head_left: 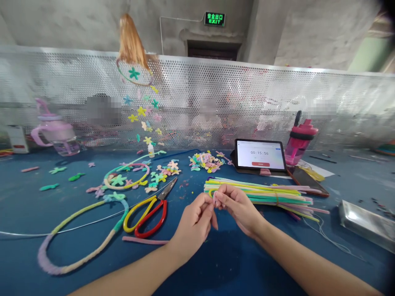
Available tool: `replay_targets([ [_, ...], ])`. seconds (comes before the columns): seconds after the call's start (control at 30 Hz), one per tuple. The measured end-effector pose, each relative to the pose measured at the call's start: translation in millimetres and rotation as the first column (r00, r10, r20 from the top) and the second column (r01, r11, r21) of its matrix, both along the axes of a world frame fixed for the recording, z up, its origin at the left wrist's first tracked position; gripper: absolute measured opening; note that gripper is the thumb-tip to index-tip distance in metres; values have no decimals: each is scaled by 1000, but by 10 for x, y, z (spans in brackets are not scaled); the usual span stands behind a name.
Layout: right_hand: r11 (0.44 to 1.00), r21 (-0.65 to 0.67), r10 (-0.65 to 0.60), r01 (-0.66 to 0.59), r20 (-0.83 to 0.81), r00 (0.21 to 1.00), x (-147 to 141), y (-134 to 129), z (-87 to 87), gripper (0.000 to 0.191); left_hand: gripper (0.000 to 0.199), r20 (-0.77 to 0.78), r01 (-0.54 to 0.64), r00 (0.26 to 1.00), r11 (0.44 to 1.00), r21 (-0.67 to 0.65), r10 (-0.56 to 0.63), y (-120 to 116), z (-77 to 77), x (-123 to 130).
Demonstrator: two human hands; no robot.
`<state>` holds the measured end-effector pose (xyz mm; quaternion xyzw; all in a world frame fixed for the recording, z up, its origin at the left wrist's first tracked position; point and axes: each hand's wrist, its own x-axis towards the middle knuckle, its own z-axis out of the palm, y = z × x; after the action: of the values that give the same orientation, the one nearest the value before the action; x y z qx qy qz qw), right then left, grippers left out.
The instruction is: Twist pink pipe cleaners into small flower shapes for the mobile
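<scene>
My left hand (197, 218) and my right hand (236, 205) meet in front of me, fingertips pinched together. Between them is a short bit of pale pink pipe cleaner (214, 198), mostly hidden by the fingers. A yellow curved end shows just behind the fingertips; whether it belongs to the held piece I cannot tell. Right behind my hands lies a bundle of pastel pipe cleaners (262, 193). Left of my left hand are scissors (151, 211) with red and yellow handles, blades half apart, and a loose pink pipe cleaner (143, 240).
Fuzzy hoops (83, 218) lie at left, one enclosing small flowers. Heaps of pipe-cleaner flowers (207, 161) stand behind. A tablet (259, 155) shows a timer. Pink bottles (300, 139) flank the table, a metal box (367, 224) sits right, and a perforated screen (185, 98) closes the back.
</scene>
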<state>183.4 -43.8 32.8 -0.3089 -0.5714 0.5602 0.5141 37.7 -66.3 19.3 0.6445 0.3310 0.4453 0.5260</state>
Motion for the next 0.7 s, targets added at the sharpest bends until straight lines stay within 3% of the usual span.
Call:
replay_targets([
  [0.43, 1000, 5, 3, -3, -4, 1000, -7, -11, -29, 23, 17, -189, 3, 982, 995, 101, 17, -4, -27, -40],
  [0.7, 999, -52, 14, -15, -23, 1000, -3, 7, -49, 22, 17, -190, -1, 982, 995, 98, 20, -4, -57, -40],
])
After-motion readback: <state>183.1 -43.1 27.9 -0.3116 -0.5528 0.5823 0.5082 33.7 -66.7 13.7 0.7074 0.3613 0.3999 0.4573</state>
